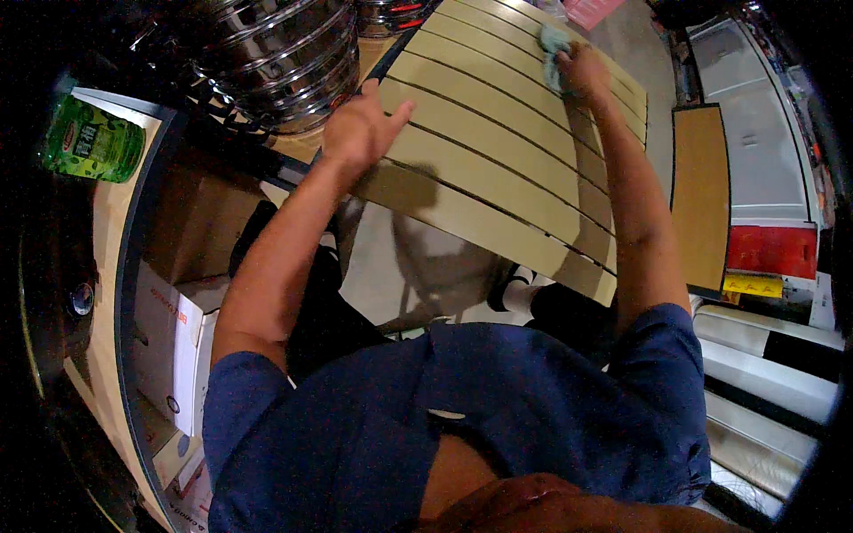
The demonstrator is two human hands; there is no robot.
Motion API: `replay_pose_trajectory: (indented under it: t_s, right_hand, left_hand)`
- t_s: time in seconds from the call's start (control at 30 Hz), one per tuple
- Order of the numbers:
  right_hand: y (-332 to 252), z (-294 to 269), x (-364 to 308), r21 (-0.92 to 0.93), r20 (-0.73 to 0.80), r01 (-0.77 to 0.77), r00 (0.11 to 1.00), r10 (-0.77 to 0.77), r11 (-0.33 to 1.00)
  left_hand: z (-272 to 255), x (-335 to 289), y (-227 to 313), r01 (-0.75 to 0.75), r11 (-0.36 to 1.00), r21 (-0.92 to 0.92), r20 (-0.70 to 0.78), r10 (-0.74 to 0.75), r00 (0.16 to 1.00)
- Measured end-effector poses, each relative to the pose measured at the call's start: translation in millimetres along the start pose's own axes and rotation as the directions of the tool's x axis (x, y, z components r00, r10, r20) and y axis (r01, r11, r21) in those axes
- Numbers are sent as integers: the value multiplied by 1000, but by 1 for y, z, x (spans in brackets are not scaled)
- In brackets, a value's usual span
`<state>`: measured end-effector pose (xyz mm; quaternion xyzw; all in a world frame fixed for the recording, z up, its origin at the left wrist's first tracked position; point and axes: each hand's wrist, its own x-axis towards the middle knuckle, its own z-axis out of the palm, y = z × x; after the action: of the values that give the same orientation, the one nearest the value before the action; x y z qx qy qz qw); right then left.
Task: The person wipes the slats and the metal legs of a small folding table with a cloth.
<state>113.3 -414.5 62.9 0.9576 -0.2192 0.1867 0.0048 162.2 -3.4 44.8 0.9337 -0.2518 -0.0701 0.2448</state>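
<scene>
A cream slatted tabletop (498,115) with dark gaps between its slats stretches out before me, its surface sloping in view. My left hand (355,133) grips its left edge, thumb over the slats and the other fingers along the dark rim, partly hidden. Toward the far right corner, my right hand (582,75) is closed around a pale blue-green cloth (555,53), pressed against the slats. Shadows of my arm and head fall across the tabletop.
Shiny stacked metal pots (275,62) stand just beyond my left hand. A green-labelled bottle (93,140) lies on a shelf at left, above cardboard boxes (191,346). To the right are a brown panel (699,195) and white boxes. My feet are below the tabletop.
</scene>
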Motion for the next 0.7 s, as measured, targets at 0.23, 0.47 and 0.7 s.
replay_pose_trajectory:
  t_s: [0.23, 0.47, 0.7]
  right_hand:
    - [-91, 23, 26, -94, 122, -5, 992, 16, 996]
    - [-174, 47, 5, 10, -452, 490, 779, -434, 871]
    - [90, -3, -29, -65, 60, -320, 944, 323, 945]
  left_hand:
    - [-2, 0, 6, 22, 999, 29, 25, -22, 999]
    - [-1, 2, 7, -44, 999, 22, -42, 45, 998]
    - [6, 1, 4, -72, 996, 50, -72, 76, 995]
